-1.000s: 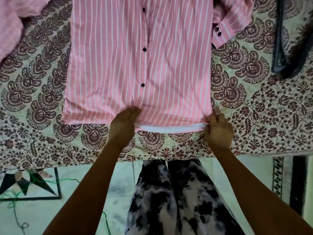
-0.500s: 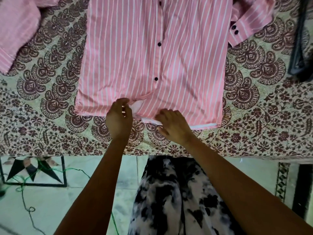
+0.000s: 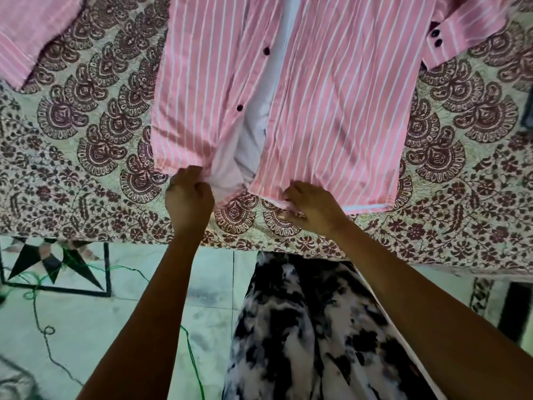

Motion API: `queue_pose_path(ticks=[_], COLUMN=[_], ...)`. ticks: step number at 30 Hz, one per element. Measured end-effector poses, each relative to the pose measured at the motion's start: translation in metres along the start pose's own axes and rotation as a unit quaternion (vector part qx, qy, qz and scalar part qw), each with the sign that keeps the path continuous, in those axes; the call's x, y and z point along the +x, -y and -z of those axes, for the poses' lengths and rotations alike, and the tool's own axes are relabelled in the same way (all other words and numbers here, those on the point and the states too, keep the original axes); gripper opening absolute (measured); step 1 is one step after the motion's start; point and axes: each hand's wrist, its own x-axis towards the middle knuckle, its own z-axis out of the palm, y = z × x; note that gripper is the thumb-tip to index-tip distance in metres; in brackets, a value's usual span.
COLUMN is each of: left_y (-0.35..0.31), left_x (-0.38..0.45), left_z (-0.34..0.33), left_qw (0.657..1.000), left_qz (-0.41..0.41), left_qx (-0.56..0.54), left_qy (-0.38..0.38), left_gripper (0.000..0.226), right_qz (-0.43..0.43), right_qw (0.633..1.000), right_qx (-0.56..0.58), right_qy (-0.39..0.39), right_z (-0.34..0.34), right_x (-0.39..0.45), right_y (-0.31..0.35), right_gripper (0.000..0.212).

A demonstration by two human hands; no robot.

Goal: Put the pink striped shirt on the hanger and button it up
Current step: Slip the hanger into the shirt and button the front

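In the head view, the pink cotton shirt with thin white stripes (image 3: 331, 111) is laid flat, front up, on the cream bedcover printed with maroon paisley shapes (image 3: 86, 134), its hem near the edge of the bed. The left hand (image 3: 189, 197) is curled on the hem corner of one front panel, and the cloth is pinched in its fingers. The right hand (image 3: 313, 207) is closed on the hem of the other panel. The two panels are held apart at the bottom, so the white inner side is shown between them. Two dark round buttons (image 3: 266, 51) on the placket are seen unfastened, so the buttoning is judged as not done at the lower part. No hanger is seen anywhere, so both steps of the task seem to be left. The collar and the upper buttons are cut off by the top edge, so their state cannot be told. The sleeve cuff with two dark buttons (image 3: 437, 39) is only partly shown. The fingertips of the right hand are hidden under the hem.
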Motion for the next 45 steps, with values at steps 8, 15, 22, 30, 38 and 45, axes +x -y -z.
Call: queue_pose_path(ticks=[8,15,22,30,38,45], left_y=[-0.021,-0.024,-0.069,-0.063,0.03,0.033], left_x=[-0.003,-0.003,-0.004,-0.013,0.002,0.056], left_z=[0.008,0.019,0.031,-0.039,-0.029,-0.035], left_qw=[0.988,0.979,0.946,0.933,0.99,0.888], left_qz=[-0.043,-0.04,-0.069,-0.117,0.117,0.369], left_qx=[-0.115,-0.138,-0.195,-0.173,-0.064,-0.265], left_qy=[-0.095,-0.144,-0.25,0.293,-0.044,-0.075], left_gripper=[0.029,0.024,0.02,0.037,0.047,0.036], right_qz=[-0.037,-0.184,-0.199,-0.015,-0.066,-0.025], right_qw=[0.991,0.926,0.842,0.971,0.97,0.991], right_qx=[-0.103,0.157,0.214,0.117,0.087,0.028], right_qy=[-0.077,-0.291,-0.453,-0.209,-0.218,-0.13], right_z=[-0.01,0.025,0.07,0.043,0.031,0.014], right_x=[0.043,0.033,0.012,0.036,0.045,0.058], right_y=[0.026,0.044,0.055,0.062,0.044,0.044], right_gripper=[0.028,0.028,0.025,0.036,0.025,0.026])
